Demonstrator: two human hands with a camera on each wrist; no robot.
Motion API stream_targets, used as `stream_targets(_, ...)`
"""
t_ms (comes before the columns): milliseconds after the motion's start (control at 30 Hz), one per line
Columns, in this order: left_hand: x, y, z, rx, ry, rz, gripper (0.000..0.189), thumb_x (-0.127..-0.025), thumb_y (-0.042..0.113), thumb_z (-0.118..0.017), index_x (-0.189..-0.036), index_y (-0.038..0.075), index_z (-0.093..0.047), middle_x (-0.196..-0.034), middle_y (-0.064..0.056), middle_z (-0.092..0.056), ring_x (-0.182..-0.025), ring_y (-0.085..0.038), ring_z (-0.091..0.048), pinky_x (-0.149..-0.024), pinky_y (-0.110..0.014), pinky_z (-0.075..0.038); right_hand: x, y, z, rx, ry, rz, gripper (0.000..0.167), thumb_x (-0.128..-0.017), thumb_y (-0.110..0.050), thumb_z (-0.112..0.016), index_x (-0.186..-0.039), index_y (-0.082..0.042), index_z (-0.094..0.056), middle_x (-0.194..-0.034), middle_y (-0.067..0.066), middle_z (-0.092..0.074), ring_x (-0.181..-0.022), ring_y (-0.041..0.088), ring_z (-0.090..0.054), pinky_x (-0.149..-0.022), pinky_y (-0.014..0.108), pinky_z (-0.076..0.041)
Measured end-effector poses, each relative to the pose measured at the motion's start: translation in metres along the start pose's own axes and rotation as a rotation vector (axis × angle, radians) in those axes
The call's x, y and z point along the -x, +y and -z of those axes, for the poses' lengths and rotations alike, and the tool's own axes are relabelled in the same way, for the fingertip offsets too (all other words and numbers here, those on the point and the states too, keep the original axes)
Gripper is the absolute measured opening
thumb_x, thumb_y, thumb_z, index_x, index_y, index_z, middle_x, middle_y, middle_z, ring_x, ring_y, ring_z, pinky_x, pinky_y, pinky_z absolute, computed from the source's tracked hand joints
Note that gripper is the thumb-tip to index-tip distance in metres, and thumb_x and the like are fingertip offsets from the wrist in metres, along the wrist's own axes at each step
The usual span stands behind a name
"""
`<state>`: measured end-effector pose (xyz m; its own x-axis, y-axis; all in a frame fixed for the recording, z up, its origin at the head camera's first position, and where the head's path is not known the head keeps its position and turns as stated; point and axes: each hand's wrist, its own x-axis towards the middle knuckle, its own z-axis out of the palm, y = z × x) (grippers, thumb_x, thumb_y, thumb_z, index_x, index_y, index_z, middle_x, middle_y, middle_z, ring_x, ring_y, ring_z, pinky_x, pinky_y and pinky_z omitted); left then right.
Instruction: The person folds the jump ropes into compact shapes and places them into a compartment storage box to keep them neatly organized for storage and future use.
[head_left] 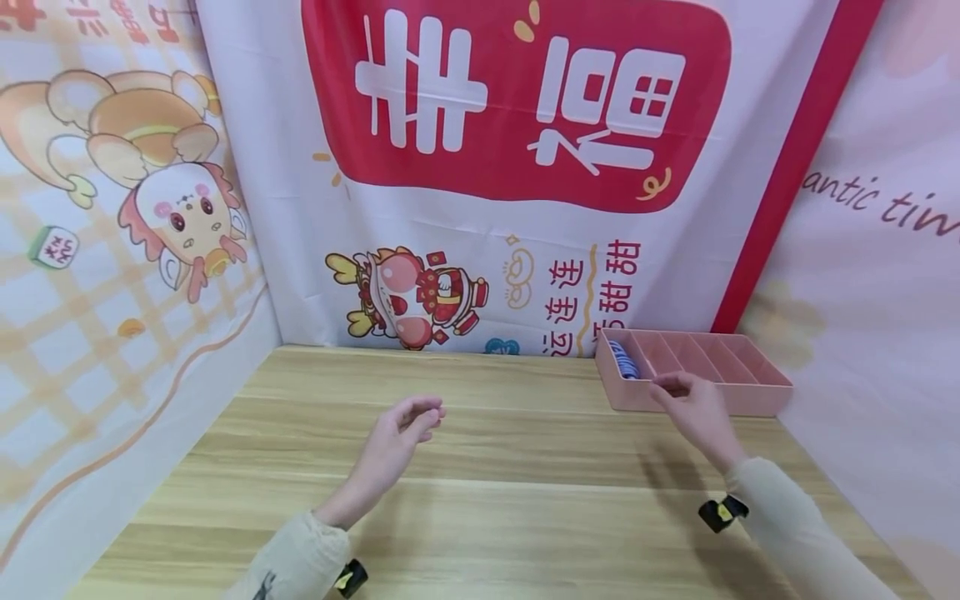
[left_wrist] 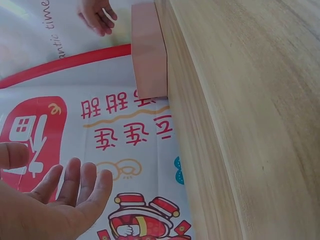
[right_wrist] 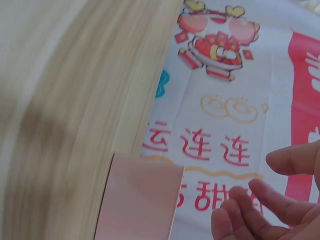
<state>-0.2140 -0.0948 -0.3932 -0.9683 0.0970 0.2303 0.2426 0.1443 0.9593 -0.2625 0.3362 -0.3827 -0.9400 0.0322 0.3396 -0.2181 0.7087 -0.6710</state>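
Note:
A long pink box (head_left: pixel 757 400) with several compartments stands at the back right of the table. Blue striped things (head_left: pixel 623 360), bunched together and too small to name, lie in its leftmost compartment. My right hand (head_left: pixel 697 412) hovers by the box's front edge, a little right of those blue things. Its fingers bend loosely, and the right wrist view shows a gap between thumb and fingertips with nothing in it. Over the middle left of the table hangs my left hand (head_left: pixel 397 433), relaxed and holding nothing. The left wrist view shows its fingers (left_wrist: pixel 87 185) slightly bent and apart.
The wood-grain table (head_left: pixel 487 517) meets a printed cloth (head_left: pixel 517 275) at its back edge, and the box stands close to that cloth. More printed cloth hangs on the left (head_left: pixel 112 333) and right (head_left: pixel 885 317). The box's other compartments show bare pink floors.

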Motion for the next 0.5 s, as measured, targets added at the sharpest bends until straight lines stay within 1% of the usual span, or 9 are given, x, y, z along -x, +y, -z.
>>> stream_targets(133, -0.001, 0.000, 0.001, -0.039, 0.016, -0.005, 0.024, -0.101, 0.014, -0.058, -0.122, 0.004, -0.063, -0.114, -0.007, -0.066, -0.106, -0.023, -0.061, -0.091, -0.042, -0.050, 0.007, -0.009, -0.004, 0.011, 0.001, 0.014, 0.038, -0.098, -0.031, -0.062, -0.120, 0.001, -0.064, -0.108, 0.016, -0.065, -0.095, 0.029, -0.061, -0.074, 0.034, -0.054)
stream_targets(300, 0.001, -0.005, 0.002, -0.076, 0.016, 0.007, 0.026, -0.100, 0.018, -0.060, -0.122, 0.006, -0.063, -0.116, -0.005, -0.066, -0.108, -0.022, -0.060, -0.091, -0.038, -0.050, 0.022, -0.016, -0.012, 0.013, 0.024, 0.079, 0.045, -0.099, -0.035, -0.060, -0.122, 0.003, -0.062, -0.113, 0.019, -0.063, -0.097, 0.032, -0.062, -0.078, 0.045, -0.055)
stream_targets(367, 0.002, -0.007, 0.003, -0.103, 0.015, -0.004, 0.027, -0.100, 0.018, -0.061, -0.123, 0.005, -0.063, -0.117, -0.005, -0.065, -0.109, -0.022, -0.060, -0.092, -0.039, -0.049, 0.029, -0.017, -0.015, 0.013, 0.030, 0.108, 0.047, -0.100, -0.036, -0.059, -0.124, 0.004, -0.060, -0.117, 0.022, -0.061, -0.100, 0.035, -0.062, -0.081, 0.049, -0.053)
stream_targets(433, 0.003, -0.008, 0.004, -0.139, 0.019, -0.027, 0.029, -0.099, 0.019, -0.061, -0.125, 0.005, -0.062, -0.118, -0.006, -0.065, -0.111, -0.022, -0.059, -0.094, -0.041, -0.048, 0.034, -0.018, -0.017, 0.027, 0.023, 0.123, 0.050, -0.100, -0.038, -0.057, -0.128, 0.004, -0.058, -0.124, 0.024, -0.057, -0.107, 0.037, -0.058, -0.085, 0.054, -0.051)
stream_targets(500, 0.003, -0.009, 0.005, -0.189, 0.026, -0.059, 0.032, -0.099, 0.021, -0.062, -0.126, 0.005, -0.061, -0.120, -0.006, -0.064, -0.112, -0.023, -0.058, -0.096, -0.043, -0.046, 0.039, -0.020, -0.019, 0.035, 0.002, 0.127, 0.055, -0.100, -0.040, -0.056, -0.133, 0.004, -0.054, -0.132, 0.025, -0.051, -0.117, 0.041, -0.050, -0.092, 0.059, -0.043)
